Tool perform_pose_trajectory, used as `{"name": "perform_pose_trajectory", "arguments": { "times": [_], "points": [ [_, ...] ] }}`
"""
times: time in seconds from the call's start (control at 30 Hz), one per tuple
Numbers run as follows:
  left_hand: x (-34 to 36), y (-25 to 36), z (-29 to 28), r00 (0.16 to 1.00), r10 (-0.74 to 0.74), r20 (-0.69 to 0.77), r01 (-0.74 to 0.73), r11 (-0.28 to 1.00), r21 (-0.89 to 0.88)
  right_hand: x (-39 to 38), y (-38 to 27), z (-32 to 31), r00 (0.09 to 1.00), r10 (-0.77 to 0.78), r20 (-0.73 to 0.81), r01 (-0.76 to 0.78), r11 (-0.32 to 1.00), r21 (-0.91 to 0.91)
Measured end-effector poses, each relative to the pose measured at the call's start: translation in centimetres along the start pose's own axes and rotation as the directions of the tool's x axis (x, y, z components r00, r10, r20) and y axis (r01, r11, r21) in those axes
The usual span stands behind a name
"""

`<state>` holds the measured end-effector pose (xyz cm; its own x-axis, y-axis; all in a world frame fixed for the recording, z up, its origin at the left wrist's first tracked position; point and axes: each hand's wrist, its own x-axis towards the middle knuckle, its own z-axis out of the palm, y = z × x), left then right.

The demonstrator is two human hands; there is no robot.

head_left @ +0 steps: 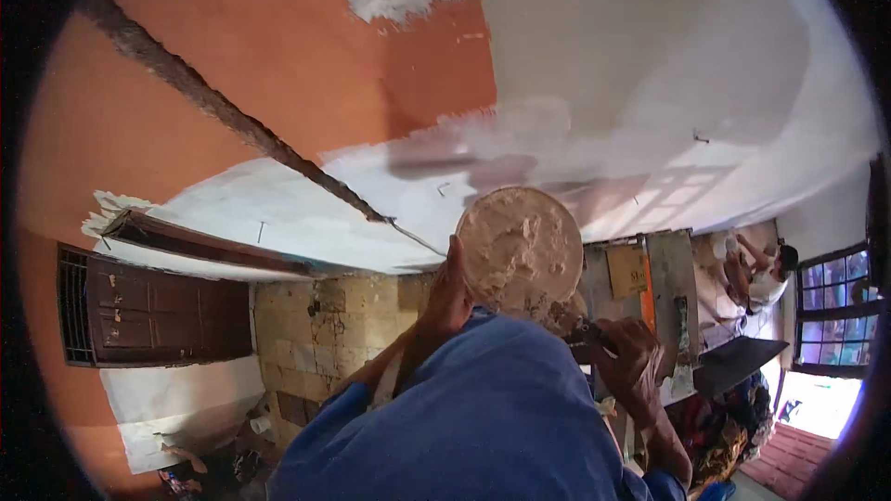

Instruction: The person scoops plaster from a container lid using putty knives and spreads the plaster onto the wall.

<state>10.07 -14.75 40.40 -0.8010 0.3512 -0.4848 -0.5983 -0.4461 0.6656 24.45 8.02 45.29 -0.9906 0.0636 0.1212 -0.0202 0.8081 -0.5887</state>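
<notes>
My left hand point(449, 295) grips the left side of a round, shallow pan at chest height; most of its fingers are hidden behind the rim. Lumpy, pinkish-beige wet plaster point(520, 246) fills the pan. My right hand point(629, 353) is closed round the handle of a trowel point(564, 320), whose plaster-smeared end lies at the pan's lower right edge. The blade's shape is hidden by plaster. Beyond the pan rises a wall point(603, 46), part orange, part grey and part coated in white plaster.
A rough groove point(232, 116) runs diagonally down the wall. Planks stand at right by a cardboard piece point(626, 271). A person point(768, 280) is at the far right near a barred window point(840, 306). Brown shutters point(167, 311) are at left, above another person's arm point(186, 456). Worn tiles point(343, 315) lie below.
</notes>
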Motion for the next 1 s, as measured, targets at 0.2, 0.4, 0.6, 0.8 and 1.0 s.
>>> {"name": "perform_pose_trajectory", "arguments": {
  "times": [0.2,0.4,0.6,0.8,1.0],
  "points": [
    [-1.9,3.8,2.3,0.998,-0.030,0.056,0.029,0.999,0.020,1.5,-1.1,-1.0,0.953,-0.226,-0.200,0.197,0.968,-0.155],
    [1.8,1.9,-5.3,0.879,0.368,0.303,-0.476,0.662,0.579,3.1,-4.3,-3.5,0.906,-0.351,-0.236,0.340,0.936,-0.088],
    [-3.6,7.6,3.7,0.982,0.185,0.051,-0.191,0.965,0.178,4.3,-3.2,-3.7,0.858,-0.335,-0.388,0.336,0.939,-0.070],
    [-3.5,9.8,4.1,0.900,0.287,0.327,-0.352,0.923,0.158,6.3,-3.7,-5.5,0.896,-0.176,-0.407,0.203,0.979,0.024],
    [-4.7,12.8,5.2,0.888,0.210,0.410,-0.206,0.977,-0.056,8.4,-5.6,-9.0,0.866,-0.302,-0.398,0.338,0.941,0.024]
  ]
}}
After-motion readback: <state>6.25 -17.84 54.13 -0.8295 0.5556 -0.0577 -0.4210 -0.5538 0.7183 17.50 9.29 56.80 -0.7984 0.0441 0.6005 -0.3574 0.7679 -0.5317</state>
